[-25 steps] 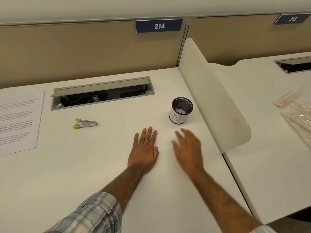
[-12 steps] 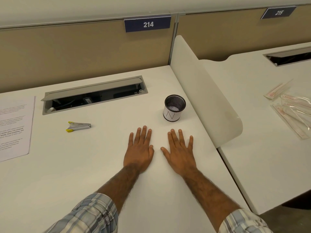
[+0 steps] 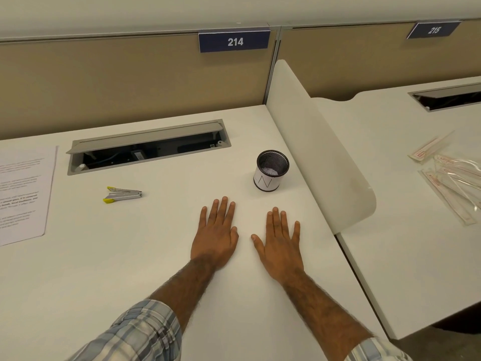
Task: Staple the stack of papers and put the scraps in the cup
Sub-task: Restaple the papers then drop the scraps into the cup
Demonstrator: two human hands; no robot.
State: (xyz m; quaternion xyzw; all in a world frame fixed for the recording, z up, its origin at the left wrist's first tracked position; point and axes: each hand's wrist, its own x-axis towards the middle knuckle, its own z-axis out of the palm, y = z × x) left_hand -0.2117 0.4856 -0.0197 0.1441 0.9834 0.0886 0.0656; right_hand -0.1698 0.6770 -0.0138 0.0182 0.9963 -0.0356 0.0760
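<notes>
Both hands I am watching lie palm-down on the white desk (image 3: 130, 256), fingers straight and holding nothing, the left hand (image 3: 214, 237) and the right hand (image 3: 279, 246) side by side with a small gap between the thumbs. The black mesh cup (image 3: 269, 175), labelled N, stands upright just beyond the right hand's fingertips, near the white divider (image 3: 320, 157), with pale paper scraps (image 3: 268, 170) inside. The yellow-tipped stapler (image 3: 122, 195) lies well left of the left hand, apart from the stack of papers (image 3: 22, 194) at my view's left edge; I cannot tell whether that stack is stapled.
</notes>
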